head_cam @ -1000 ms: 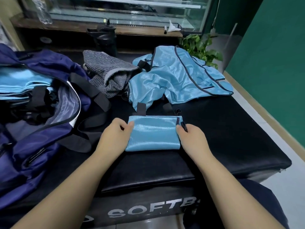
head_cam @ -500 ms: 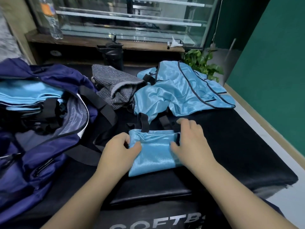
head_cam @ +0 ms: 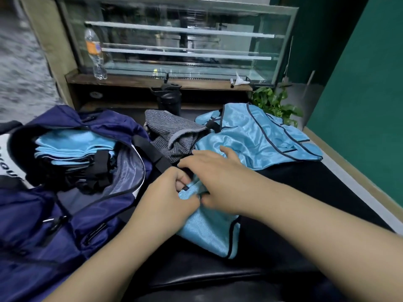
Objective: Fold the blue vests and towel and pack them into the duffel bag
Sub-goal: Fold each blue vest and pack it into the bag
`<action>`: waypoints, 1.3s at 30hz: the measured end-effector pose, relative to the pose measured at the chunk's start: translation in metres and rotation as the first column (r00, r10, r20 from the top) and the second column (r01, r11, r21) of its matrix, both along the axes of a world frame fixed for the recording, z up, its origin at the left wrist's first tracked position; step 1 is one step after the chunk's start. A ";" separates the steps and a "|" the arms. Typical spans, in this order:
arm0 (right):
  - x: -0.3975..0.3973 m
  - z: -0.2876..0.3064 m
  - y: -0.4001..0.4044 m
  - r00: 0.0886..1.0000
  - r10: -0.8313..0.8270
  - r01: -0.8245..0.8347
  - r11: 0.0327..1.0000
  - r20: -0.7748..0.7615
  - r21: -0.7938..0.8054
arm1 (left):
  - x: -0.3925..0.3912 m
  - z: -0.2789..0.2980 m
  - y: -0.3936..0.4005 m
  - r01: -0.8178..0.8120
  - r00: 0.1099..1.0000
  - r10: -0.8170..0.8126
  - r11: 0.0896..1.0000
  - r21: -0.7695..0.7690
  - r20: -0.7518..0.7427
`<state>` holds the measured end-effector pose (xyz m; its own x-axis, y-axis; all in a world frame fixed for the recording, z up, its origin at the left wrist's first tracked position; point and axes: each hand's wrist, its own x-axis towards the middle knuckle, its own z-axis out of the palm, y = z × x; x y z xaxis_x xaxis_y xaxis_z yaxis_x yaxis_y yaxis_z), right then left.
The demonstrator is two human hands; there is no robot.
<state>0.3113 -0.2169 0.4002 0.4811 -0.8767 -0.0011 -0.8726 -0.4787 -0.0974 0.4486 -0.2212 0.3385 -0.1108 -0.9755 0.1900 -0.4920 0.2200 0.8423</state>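
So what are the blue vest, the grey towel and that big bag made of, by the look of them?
Blue vest: thin synthetic, probably polyester mesh; it shines and creases sharply, with dark binding.
Grey towel: soft ribbed terry or knit, matte, slumped in thick folds.
Duffel bag: navy woven nylon by its slight sheen, with black webbing straps.
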 end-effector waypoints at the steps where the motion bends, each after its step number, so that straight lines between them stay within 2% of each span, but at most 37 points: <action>1: 0.002 0.003 0.000 1.000 0.009 -0.009 1.000 -0.023 0.017 | 0.002 0.001 0.001 0.026 0.999 -0.025 1.000 0.011 -0.027; 5: 0.011 0.011 0.000 0.998 0.019 -0.018 0.999 -0.052 0.035 | 0.015 0.006 0.007 0.083 0.993 -0.080 0.996 0.036 -0.088; 9: 0.024 0.022 -0.004 0.998 0.045 -0.041 0.996 -0.043 0.078 | 0.038 0.014 0.009 0.113 0.981 -0.114 0.994 -0.015 -0.159; 14: 0.036 0.028 -0.025 0.968 -0.024 -0.025 0.981 0.252 0.191 | 0.073 0.017 -0.005 0.079 0.927 -0.077 0.997 -0.010 -0.367; 16: 0.039 0.027 -0.037 0.909 -0.081 -0.005 0.979 0.410 0.205 | 0.086 0.017 -0.008 0.132 0.867 -0.073 0.987 0.087 -0.492; 17: 0.041 0.026 -0.042 0.857 -0.130 0.018 0.975 0.499 0.224 | 0.093 0.015 -0.009 0.161 0.860 -0.077 0.979 0.126 -0.504; 20: 0.048 0.018 -0.057 0.611 -0.312 0.076 0.938 0.727 0.339 | 0.113 0.013 -0.009 0.202 0.938 -0.130 0.958 0.201 -0.323; 21: 0.052 0.014 -0.061 0.537 -0.365 0.086 0.921 0.760 0.381 | 0.120 0.012 -0.010 0.199 0.955 -0.140 0.956 0.214 -0.262; 23: 0.059 0.006 -0.067 0.447 -0.430 0.098 0.895 0.785 0.435 | 0.133 0.012 -0.014 0.189 0.971 -0.147 0.956 0.226 -0.189; 25: 0.067 -0.002 -0.072 0.390 -0.467 0.086 0.877 0.794 0.473 | 0.148 0.015 -0.019 0.124 0.985 -0.093 0.968 0.219 -0.144; 29: 0.088 -0.018 -0.078 0.301 -0.574 -0.008 0.797 0.761 0.604 | 0.185 0.025 -0.040 -0.100 0.958 0.157 0.967 0.235 -0.238; 31: 0.104 -0.025 -0.079 0.262 -0.638 -0.030 0.745 0.724 0.667 | 0.201 0.029 -0.052 -0.236 0.938 0.282 0.945 0.225 -0.200; 34: 0.134 -0.035 -0.083 0.183 -0.702 -0.057 0.691 0.688 0.721 | 0.217 0.034 -0.071 -0.364 0.911 0.384 0.920 0.146 -0.150; 37: 0.163 -0.049 -0.092 0.120 -0.690 -0.048 0.714 0.714 0.698 | 0.230 0.033 -0.092 -0.503 0.864 0.503 0.864 0.004 0.008; 39: 0.176 -0.056 -0.097 0.060 -0.653 0.059 0.757 0.755 0.650 | 0.232 0.032 -0.105 -0.512 0.854 0.519 0.853 -0.103 0.046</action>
